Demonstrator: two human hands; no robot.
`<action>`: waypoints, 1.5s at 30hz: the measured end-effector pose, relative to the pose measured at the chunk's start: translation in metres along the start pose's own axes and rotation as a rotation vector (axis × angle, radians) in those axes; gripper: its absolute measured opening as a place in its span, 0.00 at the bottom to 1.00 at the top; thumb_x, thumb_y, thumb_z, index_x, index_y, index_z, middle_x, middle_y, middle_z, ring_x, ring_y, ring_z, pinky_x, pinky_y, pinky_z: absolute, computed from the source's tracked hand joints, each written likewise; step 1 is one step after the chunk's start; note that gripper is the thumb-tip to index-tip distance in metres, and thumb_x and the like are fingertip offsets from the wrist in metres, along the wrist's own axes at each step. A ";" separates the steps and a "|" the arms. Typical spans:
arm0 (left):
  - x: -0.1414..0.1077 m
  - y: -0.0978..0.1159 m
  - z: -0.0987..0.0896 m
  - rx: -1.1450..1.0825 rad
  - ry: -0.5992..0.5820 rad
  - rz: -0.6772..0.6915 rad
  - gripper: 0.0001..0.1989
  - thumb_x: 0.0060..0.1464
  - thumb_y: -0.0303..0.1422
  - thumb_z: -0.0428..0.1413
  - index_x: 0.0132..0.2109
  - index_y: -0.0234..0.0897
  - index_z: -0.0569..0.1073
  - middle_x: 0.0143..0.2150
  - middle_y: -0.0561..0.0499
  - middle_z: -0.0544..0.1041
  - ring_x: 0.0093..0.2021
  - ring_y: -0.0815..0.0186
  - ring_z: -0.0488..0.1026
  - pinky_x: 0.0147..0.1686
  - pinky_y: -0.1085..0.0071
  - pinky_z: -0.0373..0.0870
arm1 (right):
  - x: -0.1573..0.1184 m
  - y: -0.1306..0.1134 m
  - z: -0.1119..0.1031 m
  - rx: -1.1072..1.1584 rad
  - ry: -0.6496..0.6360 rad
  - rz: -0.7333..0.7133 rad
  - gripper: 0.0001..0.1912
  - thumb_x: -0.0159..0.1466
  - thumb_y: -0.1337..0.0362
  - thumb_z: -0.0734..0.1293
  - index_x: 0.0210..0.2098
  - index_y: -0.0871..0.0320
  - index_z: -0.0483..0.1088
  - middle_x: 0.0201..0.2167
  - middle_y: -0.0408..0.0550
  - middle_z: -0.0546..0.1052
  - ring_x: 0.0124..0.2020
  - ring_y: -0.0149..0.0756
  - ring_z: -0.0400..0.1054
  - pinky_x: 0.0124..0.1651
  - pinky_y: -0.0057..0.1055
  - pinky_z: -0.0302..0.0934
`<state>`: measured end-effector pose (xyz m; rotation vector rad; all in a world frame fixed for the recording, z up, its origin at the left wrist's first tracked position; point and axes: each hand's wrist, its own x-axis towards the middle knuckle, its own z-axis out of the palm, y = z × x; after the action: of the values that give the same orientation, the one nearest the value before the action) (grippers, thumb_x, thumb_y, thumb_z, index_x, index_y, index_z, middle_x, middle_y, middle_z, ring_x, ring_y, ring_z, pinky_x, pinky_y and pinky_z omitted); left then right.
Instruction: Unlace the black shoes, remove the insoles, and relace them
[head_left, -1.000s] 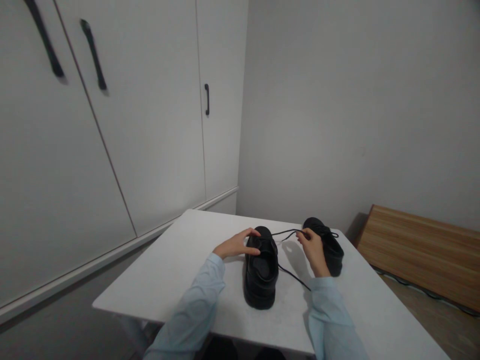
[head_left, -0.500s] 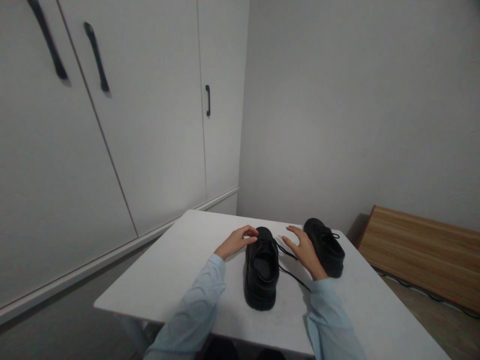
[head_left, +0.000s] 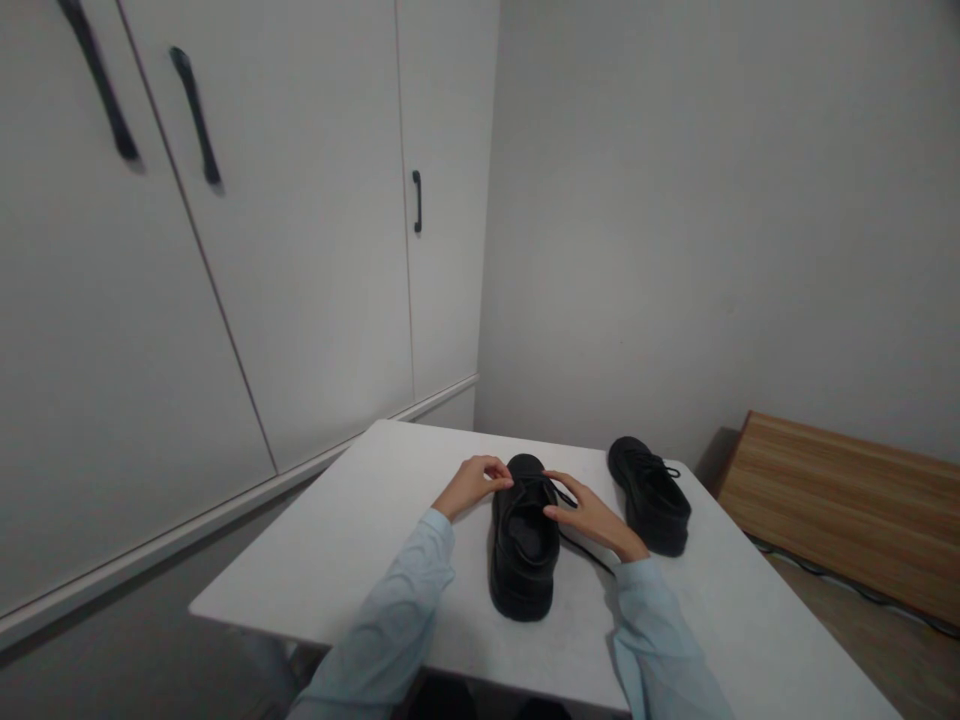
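A black lace-up shoe (head_left: 523, 585) stands on the white table, its toe pointing away from me and its opening facing up. At its left side, by the lacing, my left hand (head_left: 474, 484) has thumb and fingertips brought together; whatever lies between them is too small to make out. My right hand (head_left: 592, 515) reaches in from the right, thumb and fingers apart, the tips touching the shoe near its lacing and collar. A loose black shoelace (head_left: 589, 555) trails rightward over the table and passes under the right forearm.
A second black shoe (head_left: 652, 500), its lace tied in a bow, stands further right on the white table (head_left: 337, 560). White cabinets (head_left: 315, 250) line the left side. Beyond the table's right edge is a wooden-topped piece of furniture (head_left: 840, 500).
My right hand has moved left, from the gap between the shoes onto the near shoe. The left thumb and fingertips have drawn closer together. Both shoes stay in place.
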<state>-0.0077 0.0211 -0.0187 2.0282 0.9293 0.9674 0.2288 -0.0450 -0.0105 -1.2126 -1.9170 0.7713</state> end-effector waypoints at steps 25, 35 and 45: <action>-0.002 0.017 0.007 -0.383 0.034 -0.065 0.14 0.49 0.40 0.58 0.37 0.35 0.67 0.30 0.52 0.73 0.35 0.67 0.71 0.40 0.70 0.64 | 0.000 0.003 0.001 0.046 -0.030 0.020 0.33 0.53 0.54 0.71 0.56 0.55 0.62 0.58 0.54 0.66 0.60 0.45 0.58 0.64 0.46 0.48; -0.003 0.019 0.004 -0.711 0.030 -0.108 0.23 0.41 0.34 0.65 0.43 0.37 0.64 0.37 0.50 0.75 0.37 0.68 0.73 0.44 0.68 0.65 | 0.000 0.002 0.001 0.066 -0.008 0.006 0.33 0.52 0.55 0.72 0.55 0.54 0.64 0.57 0.54 0.68 0.59 0.47 0.59 0.63 0.48 0.49; -0.006 0.023 -0.002 -0.601 0.024 -0.112 0.20 0.42 0.35 0.64 0.42 0.35 0.67 0.38 0.45 0.77 0.43 0.61 0.74 0.38 0.70 0.67 | 0.000 0.006 0.001 0.064 -0.032 0.020 0.33 0.53 0.54 0.71 0.56 0.56 0.62 0.59 0.55 0.66 0.60 0.46 0.58 0.63 0.45 0.48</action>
<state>-0.0053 0.0054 -0.0008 1.4473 0.6516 1.0560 0.2305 -0.0427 -0.0155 -1.1891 -1.8937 0.8614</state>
